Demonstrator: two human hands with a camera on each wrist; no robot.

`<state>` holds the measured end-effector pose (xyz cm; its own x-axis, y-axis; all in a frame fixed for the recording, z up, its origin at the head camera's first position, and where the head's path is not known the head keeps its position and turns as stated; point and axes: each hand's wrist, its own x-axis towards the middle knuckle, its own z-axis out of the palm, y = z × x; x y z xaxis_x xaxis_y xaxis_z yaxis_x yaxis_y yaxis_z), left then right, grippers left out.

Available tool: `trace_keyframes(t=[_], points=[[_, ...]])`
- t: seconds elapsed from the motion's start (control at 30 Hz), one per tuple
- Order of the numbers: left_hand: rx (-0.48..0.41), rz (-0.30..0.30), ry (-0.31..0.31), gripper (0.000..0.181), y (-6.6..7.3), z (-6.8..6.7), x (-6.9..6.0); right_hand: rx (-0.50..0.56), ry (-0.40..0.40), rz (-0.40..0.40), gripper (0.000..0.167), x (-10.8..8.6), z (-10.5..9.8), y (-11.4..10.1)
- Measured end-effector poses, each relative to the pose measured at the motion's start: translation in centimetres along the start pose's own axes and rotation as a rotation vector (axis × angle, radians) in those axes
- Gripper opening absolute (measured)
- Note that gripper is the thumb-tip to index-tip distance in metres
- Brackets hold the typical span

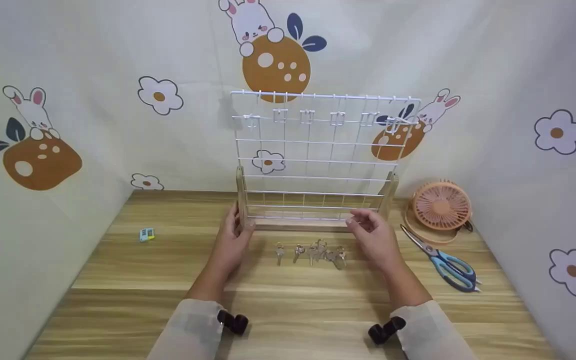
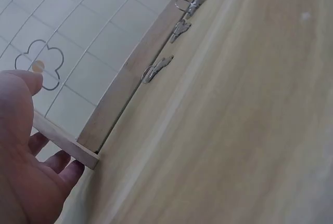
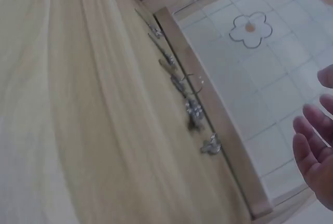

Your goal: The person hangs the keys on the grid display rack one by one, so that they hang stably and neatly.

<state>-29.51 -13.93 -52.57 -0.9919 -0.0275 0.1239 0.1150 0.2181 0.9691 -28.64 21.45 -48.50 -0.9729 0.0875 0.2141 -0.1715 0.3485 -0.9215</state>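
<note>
A white wire grid rack (image 1: 318,150) stands upright in a wooden base (image 1: 298,226), with several small square wire hooks (image 1: 307,117) along its upper part. At the base's left end, my left hand (image 1: 230,240) has its fingers against the outside of the wooden side piece (image 2: 67,143). Its thumb stands apart from the wood in the left wrist view. My right hand (image 1: 375,240) hovers before the grid's lower right, fingers loosely bent and holding nothing. Several metal keys (image 1: 313,254) with rings lie in a row before the base, between both hands.
Right of the rack stands an orange fan (image 1: 440,207), with blue-handled scissors (image 1: 443,262) in front of it. A small light-blue device (image 1: 146,234) lies far left on the wooden table (image 1: 288,305). Patterned fabric (image 1: 158,145) hangs behind and at both sides.
</note>
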Motion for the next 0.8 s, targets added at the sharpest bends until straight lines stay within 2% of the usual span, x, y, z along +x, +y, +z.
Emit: trace_keyframes(t=[0.1, 0.33, 0.4, 0.57, 0.67, 0.8], points=[[-0.038, 0.019, -0.016, 0.074, -0.4, -0.3, 0.1, 0.044, -0.062, 0.055, 0.034, 0.1, 0.2, 1.4], [-0.015, -0.002, -0.017, 0.062, -1.1, -0.6, 0.1, 0.095, -0.220, 0.154, 0.034, 0.1, 0.3, 3.5], [0.004, -0.014, -0.013, 0.060, -1.1, -0.6, 0.1, 0.079, -0.266, 0.142, 0.035, 0.1, 0.3, 3.9], [0.028, -0.041, -0.013, 0.059, -0.8, -0.6, 0.1, -0.063, -0.361, 0.053, 0.033, 0.0, 0.0, 4.3], [0.026, -0.056, -0.011, 0.059, -0.8, -0.7, 0.1, -0.129, -0.399, 0.025, 0.033, 0.0, -0.1, 4.3], [0.030, -0.050, -0.003, 0.059, -1.0, -0.8, 0.1, -0.157, -0.422, 0.015, 0.032, 0.0, -0.1, 4.4]])
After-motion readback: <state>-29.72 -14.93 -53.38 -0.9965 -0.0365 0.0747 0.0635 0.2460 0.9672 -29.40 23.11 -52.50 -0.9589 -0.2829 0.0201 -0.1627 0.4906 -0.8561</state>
